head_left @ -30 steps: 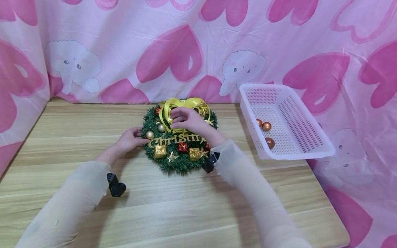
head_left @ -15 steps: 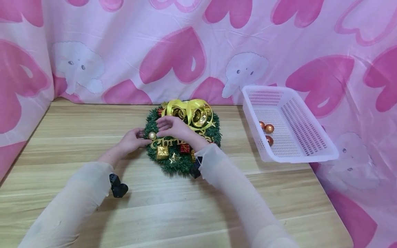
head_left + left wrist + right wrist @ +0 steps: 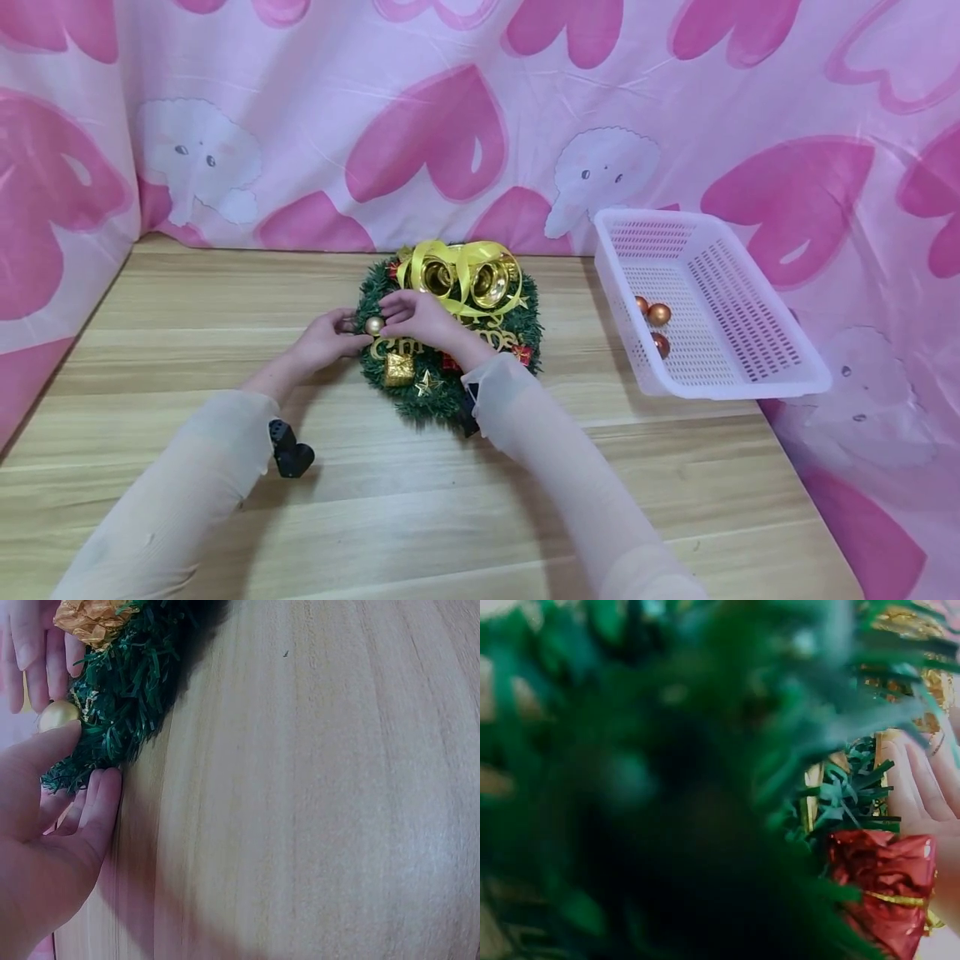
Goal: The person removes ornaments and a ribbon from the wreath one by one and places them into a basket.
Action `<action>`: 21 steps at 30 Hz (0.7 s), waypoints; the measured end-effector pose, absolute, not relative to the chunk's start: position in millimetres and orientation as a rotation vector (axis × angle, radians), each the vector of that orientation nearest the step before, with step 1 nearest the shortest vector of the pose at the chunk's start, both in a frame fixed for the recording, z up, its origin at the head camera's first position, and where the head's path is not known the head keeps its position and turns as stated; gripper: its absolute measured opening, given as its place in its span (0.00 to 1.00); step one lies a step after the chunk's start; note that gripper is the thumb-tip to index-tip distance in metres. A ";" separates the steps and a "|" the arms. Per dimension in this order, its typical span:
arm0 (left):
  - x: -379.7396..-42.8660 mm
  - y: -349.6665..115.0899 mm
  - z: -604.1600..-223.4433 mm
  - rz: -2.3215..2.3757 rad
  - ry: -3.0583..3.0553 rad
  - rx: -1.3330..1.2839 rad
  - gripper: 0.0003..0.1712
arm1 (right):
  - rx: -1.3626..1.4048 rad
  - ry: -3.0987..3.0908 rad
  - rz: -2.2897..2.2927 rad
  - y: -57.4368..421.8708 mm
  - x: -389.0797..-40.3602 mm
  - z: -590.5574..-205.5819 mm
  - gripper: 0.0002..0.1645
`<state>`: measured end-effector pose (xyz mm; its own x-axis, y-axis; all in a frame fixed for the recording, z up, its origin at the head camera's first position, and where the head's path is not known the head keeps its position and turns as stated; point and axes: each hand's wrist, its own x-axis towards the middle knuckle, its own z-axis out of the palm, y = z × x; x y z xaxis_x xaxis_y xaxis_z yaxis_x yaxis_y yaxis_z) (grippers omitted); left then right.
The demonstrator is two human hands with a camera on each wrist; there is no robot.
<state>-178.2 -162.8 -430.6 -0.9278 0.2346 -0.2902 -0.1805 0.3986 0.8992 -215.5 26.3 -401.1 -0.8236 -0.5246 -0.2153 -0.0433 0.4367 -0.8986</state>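
A green Christmas wreath (image 3: 427, 407) lies on the table, decorated with gold lettering, stars, small wrapped boxes and two gold bells (image 3: 492, 285) under a yellow ribbon. My left hand (image 3: 321, 340) grips its left edge, thumb on top beside a gold ball (image 3: 58, 715) and fingers at the outer rim. Over the wreath, my right hand (image 3: 422, 318) reaches left with fairly straight fingers, their tips close to that ball. Part of the lettering is hidden by this hand. In the right wrist view, blurred green needles fill most of the picture, with a red wrapped box (image 3: 885, 889) beside the palm.
To the right stands a white plastic basket (image 3: 738, 390) with several copper balls (image 3: 659, 314) inside, near the table's right edge. A pink heart-patterned curtain (image 3: 300, 100) hangs behind and beside the wooden table (image 3: 420, 517).
My right hand has moved left and down from the bells to the gold ball at the wreath's left side. The left hand stays at the edge. The whole head view has shifted slightly.
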 end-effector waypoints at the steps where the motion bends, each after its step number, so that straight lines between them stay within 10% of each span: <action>1: -178.3 -162.9 -430.7 1.542 2.289 0.045 0.41 | -0.476 2.226 -1.372 26.1 -215.6 -401.3 0.29; 21: -179.7 -165.1 -431.8 1.586 2.264 0.076 0.38 | -0.837 2.482 -0.813 -1.1 -214.8 -393.6 0.24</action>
<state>-179.7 -165.1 -431.8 -0.9286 0.2544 -0.2702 -0.1672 0.3634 0.9165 -214.8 -1.1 -393.6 -0.7428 -0.6456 -0.1774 -0.4154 0.6522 -0.6341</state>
